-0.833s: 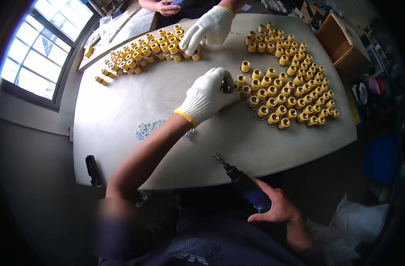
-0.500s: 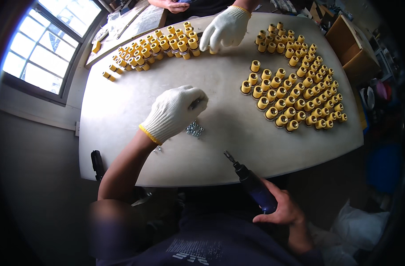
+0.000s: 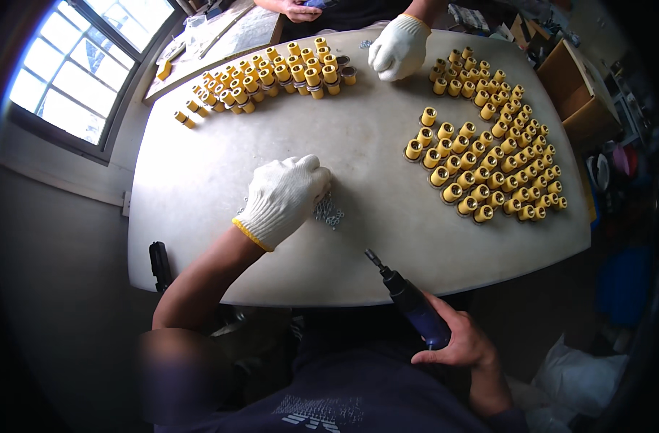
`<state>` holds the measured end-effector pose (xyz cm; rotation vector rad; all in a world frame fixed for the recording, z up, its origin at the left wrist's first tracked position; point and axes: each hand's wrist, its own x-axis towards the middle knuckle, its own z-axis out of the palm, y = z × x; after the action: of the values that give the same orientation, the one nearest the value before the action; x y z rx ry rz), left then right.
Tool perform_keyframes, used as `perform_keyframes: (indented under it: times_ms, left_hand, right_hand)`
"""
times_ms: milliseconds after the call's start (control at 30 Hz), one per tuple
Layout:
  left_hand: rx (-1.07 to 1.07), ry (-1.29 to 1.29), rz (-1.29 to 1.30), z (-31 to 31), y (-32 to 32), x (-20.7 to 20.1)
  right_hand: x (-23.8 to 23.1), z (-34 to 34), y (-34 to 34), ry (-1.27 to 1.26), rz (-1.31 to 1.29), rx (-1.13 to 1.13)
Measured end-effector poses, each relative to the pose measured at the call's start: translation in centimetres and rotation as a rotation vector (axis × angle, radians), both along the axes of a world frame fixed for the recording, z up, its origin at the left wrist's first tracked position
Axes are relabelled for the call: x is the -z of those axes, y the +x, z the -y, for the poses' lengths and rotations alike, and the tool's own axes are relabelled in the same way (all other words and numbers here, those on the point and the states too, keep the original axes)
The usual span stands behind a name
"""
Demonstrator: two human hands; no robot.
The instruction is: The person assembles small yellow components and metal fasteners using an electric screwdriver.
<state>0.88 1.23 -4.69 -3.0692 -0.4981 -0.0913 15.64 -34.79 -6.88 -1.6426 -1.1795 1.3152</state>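
My left hand (image 3: 282,198), in a white knit glove with a yellow cuff, rests at the middle of the table (image 3: 199,162). Its fingers are curled and turned away, so whatever they may hold is hidden. Beside the fingertips lies a small pile of silvery metal fasteners (image 3: 329,212); whether nuts or screws, I cannot tell. A few more peek out on the glove's other side. Bare-skinned, my right hand (image 3: 461,338) wraps round a dark blue and black electric screwdriver (image 3: 412,302). Its metal socket tip points up and left over the table's near edge.
Many yellow cylinders with brass-coloured centres stand in a right group (image 3: 497,162) and a far-left group (image 3: 268,76). Across the table, a co-worker's white-gloved hand (image 3: 400,49) is closed near brown discs (image 3: 349,75). A cardboard box (image 3: 575,86) stands at right, a black object (image 3: 159,265) at left.
My left hand has come down to the pile, its fingertips now at the fasteners. The co-worker's gloved hand has moved right, away from the yellow cylinders. My right hand holds still with the screwdriver.
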Motion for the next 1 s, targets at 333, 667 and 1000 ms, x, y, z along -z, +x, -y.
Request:
perform_keyframes:
  times_ms: [333, 667, 1000]
  left_hand:
    - [-0.106, 0.257, -0.148, 1.3, 0.8, 0.6]
    - [-0.196, -1.258, 0.716, 5.4, -0.9, -2.7]
    - [-0.205, -1.384, 0.897, 8.2, -2.0, 0.2]
  right_hand:
    - [-0.3, -0.2, -0.2, -0.016, 0.006, 0.005]
    - [0.4, -1.2, -1.6, 0.074, -0.130, 0.145]
    - [0.6, -3.0, -2.1, 0.211, -0.043, 0.110]
